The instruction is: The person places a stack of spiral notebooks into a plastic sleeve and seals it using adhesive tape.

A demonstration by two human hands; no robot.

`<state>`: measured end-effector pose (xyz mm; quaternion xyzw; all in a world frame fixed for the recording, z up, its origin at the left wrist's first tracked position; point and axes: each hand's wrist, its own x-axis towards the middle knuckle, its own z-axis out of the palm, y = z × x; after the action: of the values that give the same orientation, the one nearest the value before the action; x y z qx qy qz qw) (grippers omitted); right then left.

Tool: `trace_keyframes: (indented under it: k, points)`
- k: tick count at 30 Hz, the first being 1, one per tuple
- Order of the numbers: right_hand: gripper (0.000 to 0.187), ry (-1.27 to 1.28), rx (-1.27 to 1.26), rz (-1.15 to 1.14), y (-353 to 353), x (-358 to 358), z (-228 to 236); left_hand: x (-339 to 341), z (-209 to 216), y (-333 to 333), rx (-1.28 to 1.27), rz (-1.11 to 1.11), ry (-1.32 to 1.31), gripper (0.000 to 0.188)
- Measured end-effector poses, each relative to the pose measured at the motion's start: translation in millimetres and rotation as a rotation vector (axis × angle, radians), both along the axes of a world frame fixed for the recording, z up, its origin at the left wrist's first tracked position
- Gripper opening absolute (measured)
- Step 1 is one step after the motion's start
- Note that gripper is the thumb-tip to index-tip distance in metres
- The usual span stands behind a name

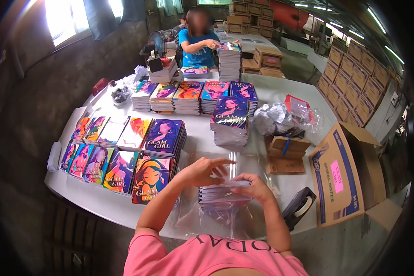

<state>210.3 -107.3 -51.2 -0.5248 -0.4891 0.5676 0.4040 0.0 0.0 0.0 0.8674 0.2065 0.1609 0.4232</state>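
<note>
Notebook stack (216, 198) on the worktop (195, 133), amid clear film (221, 224), apparently not fully enclosed. Your left hand (203, 169) hovers above, fingers spread; your right hand (255, 186) meets its top edge, pinch indeterminable. Notebook rows (119, 170) alongside appear unwrapped.

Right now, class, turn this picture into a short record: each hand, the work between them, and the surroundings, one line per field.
Left hand: fingers spread, above the stack
Right hand: at the stack's upper right corner; grip unclear
Between: stack of notebooks, clear plastic spread about it
Left side: rows of colourful notebooks on the table
Right side: open cardboard carton, dark tape dispenser
Across: a person in a blue shirt, hand on a tall notebook stack
</note>
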Motion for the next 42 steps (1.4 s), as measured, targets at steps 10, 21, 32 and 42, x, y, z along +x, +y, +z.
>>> trace_keyframes:
  k: [10,21,32,42]
  points:
    - [0.034,-0.026,0.058,0.001,-0.7,0.6,-4.9,6.7,3.1,3.5,0.066,0.048,-0.159,0.020]
    - [0.031,-0.194,0.072,-0.081,-0.3,2.4,-4.9,-15.4,-37.8,-30.4,-0.020,0.357,0.185,0.074]
    - [0.015,-0.951,0.660,-0.056,-17.4,-25.0,18.0,-10.7,-52.2,-48.9,0.443,0.287,-0.088,0.027]
    - [0.032,-1.426,0.674,0.057,-61.7,-52.4,20.1,-18.3,-52.5,-79.1,0.753,0.128,-0.044,0.041]
